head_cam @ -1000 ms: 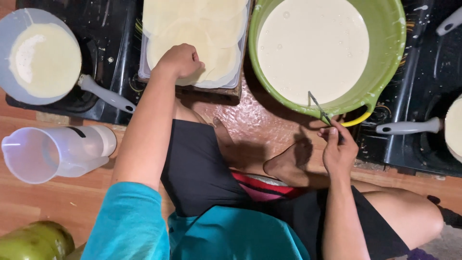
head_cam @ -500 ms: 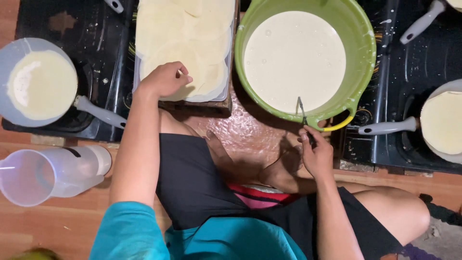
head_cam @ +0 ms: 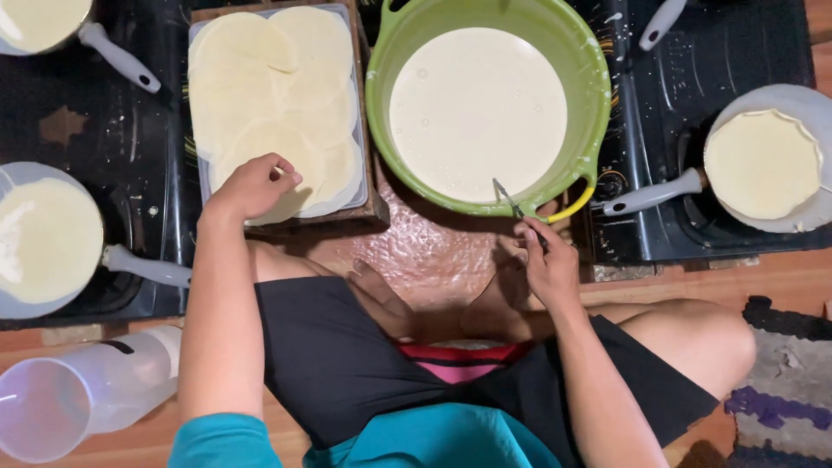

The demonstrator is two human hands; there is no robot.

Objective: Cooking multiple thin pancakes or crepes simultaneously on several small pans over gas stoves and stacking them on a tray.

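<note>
left hand [head_cam: 251,186] | slid to tray's near edge; view shifted, more pans show

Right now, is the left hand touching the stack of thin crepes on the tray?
Touching. The head view shows the left hand with its fingertips resting on the near crepes, no gap visible.

Left hand [head_cam: 253,186] curled (palm down); right hand [head_cam: 548,269] pinching.
</note>
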